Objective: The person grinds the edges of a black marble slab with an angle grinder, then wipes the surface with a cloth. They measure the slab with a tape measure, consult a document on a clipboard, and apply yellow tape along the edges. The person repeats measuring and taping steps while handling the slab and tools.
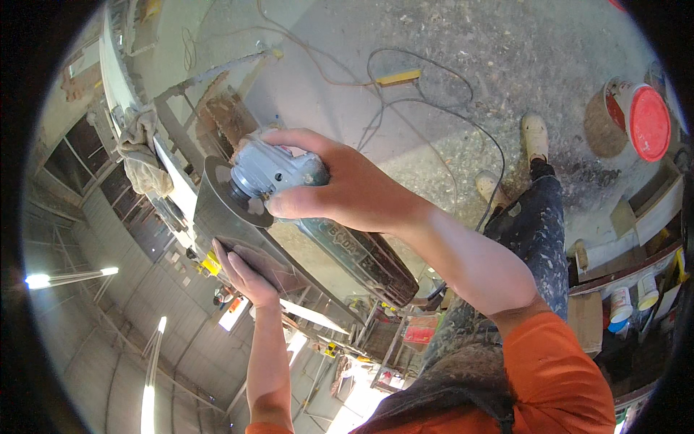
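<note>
The grinder [289, 181] sits at picture centre, its long axis running from 10 to 4 o'clock. The right hand [347, 189] wraps its grey head; the left hand [246, 275], at 7 o'clock and equally close, presses its fingers under the guard [220, 210].

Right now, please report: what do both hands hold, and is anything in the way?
Right hand grips angle grinder head. Left hand presses under the dark guard. Power cord loops across floor near the shoes.

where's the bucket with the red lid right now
In the head view the bucket with the red lid stands on the concrete floor at the upper right, right of the person's shoes.
</note>
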A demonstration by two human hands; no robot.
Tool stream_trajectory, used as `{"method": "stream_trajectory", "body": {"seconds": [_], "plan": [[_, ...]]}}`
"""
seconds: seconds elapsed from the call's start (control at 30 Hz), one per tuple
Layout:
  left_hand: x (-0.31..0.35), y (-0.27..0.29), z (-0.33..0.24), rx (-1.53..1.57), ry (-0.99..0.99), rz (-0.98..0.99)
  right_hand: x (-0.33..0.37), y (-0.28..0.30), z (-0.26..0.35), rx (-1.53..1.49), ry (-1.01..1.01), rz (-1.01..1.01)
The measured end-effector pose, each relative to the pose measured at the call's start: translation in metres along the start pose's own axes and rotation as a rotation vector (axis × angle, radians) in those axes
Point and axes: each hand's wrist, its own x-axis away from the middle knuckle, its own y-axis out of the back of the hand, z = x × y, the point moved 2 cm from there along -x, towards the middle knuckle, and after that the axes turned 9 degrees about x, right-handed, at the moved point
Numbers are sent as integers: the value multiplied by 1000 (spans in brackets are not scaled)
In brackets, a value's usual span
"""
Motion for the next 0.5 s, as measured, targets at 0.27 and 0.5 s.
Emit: {"method": "stream_trajectory", "body": {"seconds": [0.27,0.5], "plan": [[0,1,-2,43,17,1,41,0,-8,13,-98,72],[-1,3,5,84,34,-31,90,-3,-41,-6,-113,55]]}}
